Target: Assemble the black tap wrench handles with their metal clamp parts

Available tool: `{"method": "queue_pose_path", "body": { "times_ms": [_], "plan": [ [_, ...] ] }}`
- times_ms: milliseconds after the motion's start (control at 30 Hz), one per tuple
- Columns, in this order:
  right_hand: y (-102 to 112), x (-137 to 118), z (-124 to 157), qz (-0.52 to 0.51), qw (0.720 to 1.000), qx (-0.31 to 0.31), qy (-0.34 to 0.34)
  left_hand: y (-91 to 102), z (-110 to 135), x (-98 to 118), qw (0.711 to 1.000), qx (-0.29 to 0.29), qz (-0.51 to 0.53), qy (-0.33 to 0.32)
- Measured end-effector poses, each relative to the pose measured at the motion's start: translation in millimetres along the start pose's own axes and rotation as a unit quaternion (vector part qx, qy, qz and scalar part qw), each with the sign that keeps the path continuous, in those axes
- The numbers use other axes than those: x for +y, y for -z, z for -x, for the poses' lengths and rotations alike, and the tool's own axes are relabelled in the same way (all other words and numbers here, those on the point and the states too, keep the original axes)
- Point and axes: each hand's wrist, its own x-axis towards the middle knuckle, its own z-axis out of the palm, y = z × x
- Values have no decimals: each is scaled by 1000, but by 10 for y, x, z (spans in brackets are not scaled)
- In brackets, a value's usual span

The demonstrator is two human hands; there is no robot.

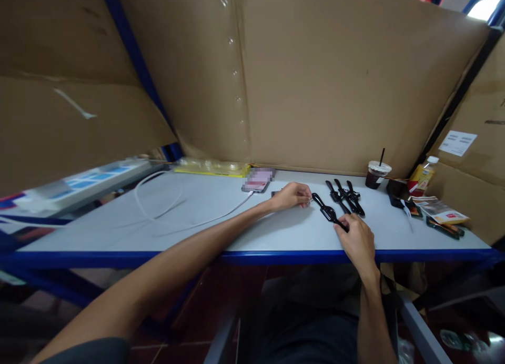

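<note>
The right hand (357,238) grips the near end of one black tool (328,212), fingers closed on its handle. The tool is held at an angle over the table (252,240), its far end beside the left hand (294,195). The left fingertips are drawn together; whether they hold a small part cannot be told. Three similar tools (345,195) lie grouped to the right; whether these are finished or untouched is not shown. Work on the held tool appears incomplete.

Four black tools (328,212) are visible. One lidded cup (374,179), one straw (382,157), one capped bottle (424,175) and one phone (258,180) are present.
</note>
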Motion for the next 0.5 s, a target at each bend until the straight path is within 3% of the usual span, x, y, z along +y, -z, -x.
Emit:
{"method": "queue_pose_path", "body": {
  "times_ms": [200,367,500],
  "plan": [
    [-1,-8,-20,-9,1000,4,-23,186,17,-74,977,64,-201,-13],
    [-27,13,-47,-10,1000,3,-23,428,14,-176,959,97,-266,22],
    [-41,30,-61,-7,1000,-2,-27,673,28,-175,913,184,-364,25]
  ]
}}
